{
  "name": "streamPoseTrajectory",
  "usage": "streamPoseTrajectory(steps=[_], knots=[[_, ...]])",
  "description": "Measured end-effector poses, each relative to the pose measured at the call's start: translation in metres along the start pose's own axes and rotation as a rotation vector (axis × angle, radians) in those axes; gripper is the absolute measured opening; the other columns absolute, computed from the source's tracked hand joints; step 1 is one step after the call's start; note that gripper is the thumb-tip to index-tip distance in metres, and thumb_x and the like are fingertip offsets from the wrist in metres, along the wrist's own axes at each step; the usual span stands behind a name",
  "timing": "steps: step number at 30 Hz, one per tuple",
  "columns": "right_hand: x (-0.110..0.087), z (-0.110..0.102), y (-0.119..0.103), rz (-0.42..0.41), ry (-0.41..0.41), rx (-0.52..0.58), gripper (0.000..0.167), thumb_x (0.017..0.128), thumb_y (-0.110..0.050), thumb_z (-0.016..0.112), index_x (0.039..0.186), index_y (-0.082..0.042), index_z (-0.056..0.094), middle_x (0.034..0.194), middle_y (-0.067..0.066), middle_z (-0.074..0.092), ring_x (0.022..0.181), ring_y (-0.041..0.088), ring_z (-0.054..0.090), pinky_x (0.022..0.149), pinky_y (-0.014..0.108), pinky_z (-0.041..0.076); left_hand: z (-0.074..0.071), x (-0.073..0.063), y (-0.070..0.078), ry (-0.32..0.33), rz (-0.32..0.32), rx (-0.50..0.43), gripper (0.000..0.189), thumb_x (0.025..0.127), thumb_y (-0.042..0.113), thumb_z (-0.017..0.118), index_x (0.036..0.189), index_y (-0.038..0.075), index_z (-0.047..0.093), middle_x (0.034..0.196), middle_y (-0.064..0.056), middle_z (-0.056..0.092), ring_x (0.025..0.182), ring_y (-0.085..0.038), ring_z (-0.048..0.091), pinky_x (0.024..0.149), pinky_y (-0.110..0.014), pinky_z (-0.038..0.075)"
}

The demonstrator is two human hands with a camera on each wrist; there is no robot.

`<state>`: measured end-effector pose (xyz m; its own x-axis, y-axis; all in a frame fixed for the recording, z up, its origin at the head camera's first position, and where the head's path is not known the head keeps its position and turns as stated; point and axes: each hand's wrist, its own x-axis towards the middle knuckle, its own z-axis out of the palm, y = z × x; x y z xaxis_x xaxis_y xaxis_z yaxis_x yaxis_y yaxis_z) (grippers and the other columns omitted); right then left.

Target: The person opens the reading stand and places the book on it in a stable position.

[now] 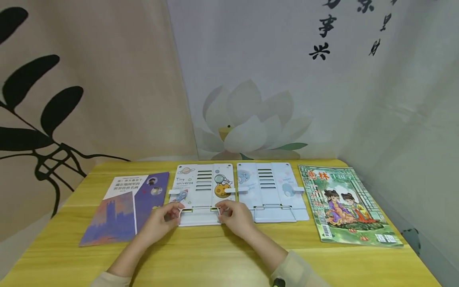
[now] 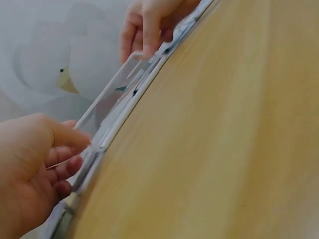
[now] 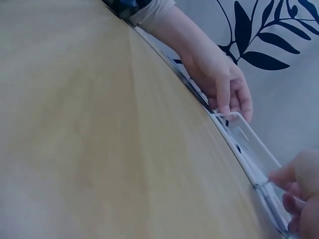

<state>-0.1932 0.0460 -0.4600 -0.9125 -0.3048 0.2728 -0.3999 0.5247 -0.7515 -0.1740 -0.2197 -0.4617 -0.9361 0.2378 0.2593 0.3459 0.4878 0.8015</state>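
Observation:
A white book stand (image 1: 187,187) printed with a planet, a rocket and an astronaut lies flat on the table. At its near end, a thin white wire support (image 2: 102,95) is tilted up from the panel. My left hand (image 1: 160,221) pinches the left corner of this wire between thumb and fingers. At the opposite corner, my right hand (image 1: 236,217) pinches the wire the same way, as the right wrist view also shows with the wire support (image 3: 261,143) between both hands.
Right beside it lies a second white book stand (image 1: 266,199) with pale blue cartoon prints. A purple book (image 1: 152,199) is to the left, a green illustrated magazine (image 1: 349,207) to the right. Behind the wooden table (image 1: 229,263) hangs a printed curtain (image 1: 272,59).

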Motion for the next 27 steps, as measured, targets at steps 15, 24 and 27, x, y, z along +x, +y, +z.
streamPoseTrajectory(steps=[15,24,27], knots=[[0.039,-0.034,0.019,0.049,0.335,0.001,0.028,0.083,-0.013,0.076,0.109,-0.007,0.071,0.088,0.0,0.069,0.066,0.014,0.052,0.05,0.028,0.038,-0.026,0.038,-0.002,0.212,-0.07,0.172,0.031,0.096,0.018,0.061,0.122,0.002,0.062,0.099,-0.008,0.066,0.089,-0.022,0.058,0.069,-0.031,0.046],[0.063,-0.038,0.038,0.151,0.308,0.085,0.031,0.085,-0.015,0.074,0.115,-0.007,0.069,0.094,0.003,0.07,0.068,0.016,0.053,0.053,0.028,0.041,-0.024,0.069,-0.015,0.246,-0.168,0.126,0.035,0.096,0.016,0.06,0.125,-0.002,0.059,0.11,-0.019,0.062,0.097,-0.032,0.055,0.08,-0.043,0.043],[0.069,-0.037,0.039,0.169,0.288,0.119,0.032,0.085,-0.014,0.073,0.115,-0.005,0.069,0.095,0.006,0.07,0.069,0.017,0.053,0.054,0.028,0.042,-0.023,0.075,-0.022,0.262,-0.189,0.093,0.035,0.096,0.015,0.059,0.126,-0.003,0.058,0.113,-0.021,0.061,0.098,-0.033,0.053,0.083,-0.043,0.042]])
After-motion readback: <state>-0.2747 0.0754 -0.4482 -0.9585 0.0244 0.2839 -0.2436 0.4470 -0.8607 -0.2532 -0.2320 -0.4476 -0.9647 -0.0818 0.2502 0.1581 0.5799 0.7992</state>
